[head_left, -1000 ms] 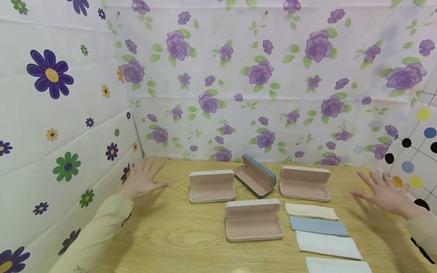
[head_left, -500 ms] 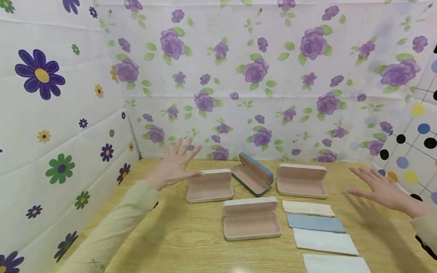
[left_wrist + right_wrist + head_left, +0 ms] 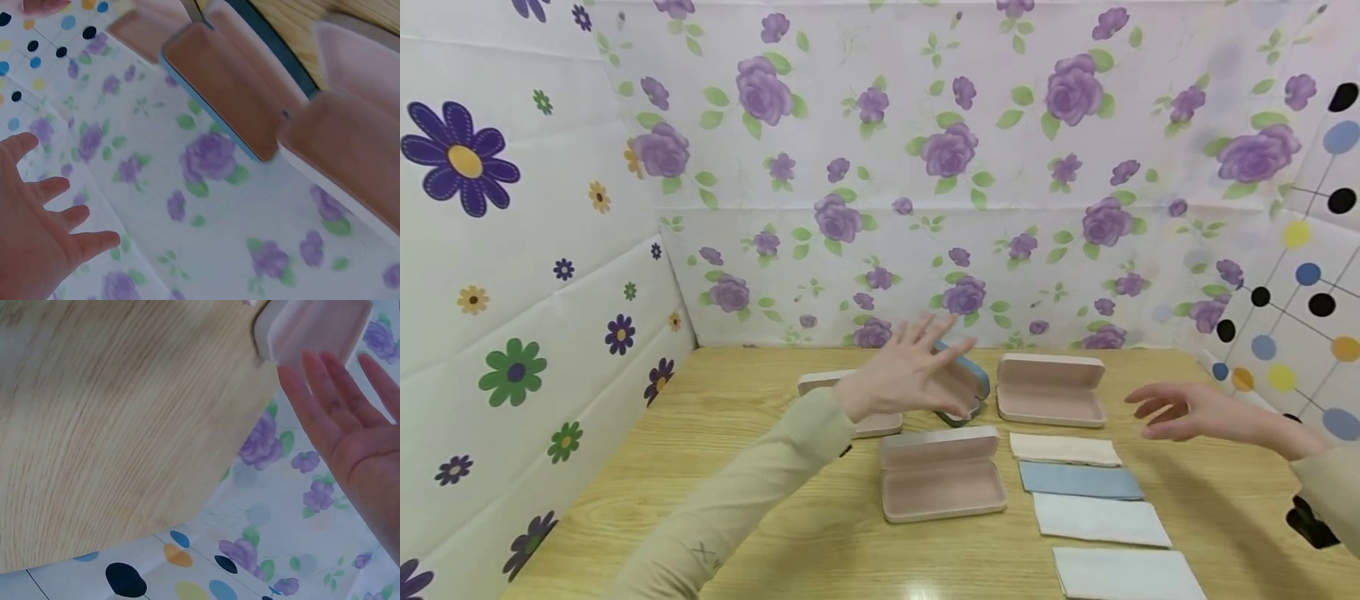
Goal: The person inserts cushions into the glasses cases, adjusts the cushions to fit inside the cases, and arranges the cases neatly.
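my left hand (image 3: 901, 373) hovers with fingers spread, holding nothing, above the blue glasses case (image 3: 967, 385), which lies open on the wooden table (image 3: 790, 508) between two open pink glasses cases (image 3: 1051, 390), the left one mostly hidden behind my wrist; my right hand (image 3: 1180, 411) hangs apart to the right, fingers loosely extended, empty; a third pink case (image 3: 942, 472) lies open in front, beside a column of folded lens cloths (image 3: 1078, 481); the blue case looks like a light, rigid hinged shell, its smooth outside likely a little slippery; i judge it best taken across the long sides of the tray, not by the lid; no brand, label or writing is legible on any case or cloth.
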The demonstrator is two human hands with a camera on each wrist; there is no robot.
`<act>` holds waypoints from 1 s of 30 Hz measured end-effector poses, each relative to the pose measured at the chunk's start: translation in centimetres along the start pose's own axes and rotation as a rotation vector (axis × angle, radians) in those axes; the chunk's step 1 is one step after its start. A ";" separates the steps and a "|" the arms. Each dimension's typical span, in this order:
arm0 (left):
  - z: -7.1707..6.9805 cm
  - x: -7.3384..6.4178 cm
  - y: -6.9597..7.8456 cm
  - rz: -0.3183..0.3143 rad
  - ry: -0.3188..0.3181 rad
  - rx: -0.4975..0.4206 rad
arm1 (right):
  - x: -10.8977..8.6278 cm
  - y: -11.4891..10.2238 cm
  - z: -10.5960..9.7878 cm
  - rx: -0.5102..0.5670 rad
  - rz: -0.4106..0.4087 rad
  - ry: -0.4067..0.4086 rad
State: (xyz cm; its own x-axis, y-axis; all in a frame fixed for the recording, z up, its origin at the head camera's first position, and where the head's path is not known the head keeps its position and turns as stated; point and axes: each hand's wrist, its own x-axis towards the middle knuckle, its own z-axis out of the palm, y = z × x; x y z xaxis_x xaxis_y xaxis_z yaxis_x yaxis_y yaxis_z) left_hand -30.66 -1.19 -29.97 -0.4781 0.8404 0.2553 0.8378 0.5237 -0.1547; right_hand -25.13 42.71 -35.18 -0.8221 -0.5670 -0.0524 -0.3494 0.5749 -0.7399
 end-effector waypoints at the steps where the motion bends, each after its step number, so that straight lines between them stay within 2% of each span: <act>1: 0.2 0.6 0.6 0.011 -0.014 0.002 | 0.0 -0.1 -0.1 0.046 0.002 -0.041; 5: 1.0 2.7 2.9 0.073 -0.068 -0.070 | -0.4 -0.8 -0.1 0.236 0.099 -0.231; 8: 1.8 3.8 4.7 0.130 -0.124 -0.233 | -0.6 -1.3 0.1 0.358 0.206 -0.367; 12: 3.2 5.1 7.3 0.189 -0.242 -0.472 | -0.7 -1.3 0.7 0.417 0.291 -0.461; 17: 5.5 6.6 10.1 0.254 -0.348 -0.620 | -0.8 -1.2 1.4 0.396 0.335 -0.484; 20: 6.8 7.1 11.5 0.235 -0.424 -0.717 | -0.7 -1.1 2.1 0.366 0.358 -0.481; 23: 8.0 7.3 12.7 0.181 -0.508 -0.776 | -0.7 -1.1 2.9 0.331 0.393 -0.482; 25: 8.6 7.3 13.4 0.163 -0.545 -0.794 | -0.7 -0.9 3.3 0.314 0.428 -0.480; 30: 9.9 7.1 14.7 0.165 -0.591 -0.736 | -1.2 -0.6 4.2 0.268 0.477 -0.464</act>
State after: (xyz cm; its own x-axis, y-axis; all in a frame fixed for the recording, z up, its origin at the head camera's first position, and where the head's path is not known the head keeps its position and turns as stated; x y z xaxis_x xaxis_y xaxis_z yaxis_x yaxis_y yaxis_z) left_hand -24.37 13.82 -39.84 -0.2270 0.9358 -0.2699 0.7659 0.3426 0.5440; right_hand -22.04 40.58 -37.46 -0.5613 -0.5163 -0.6468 0.1717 0.6920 -0.7012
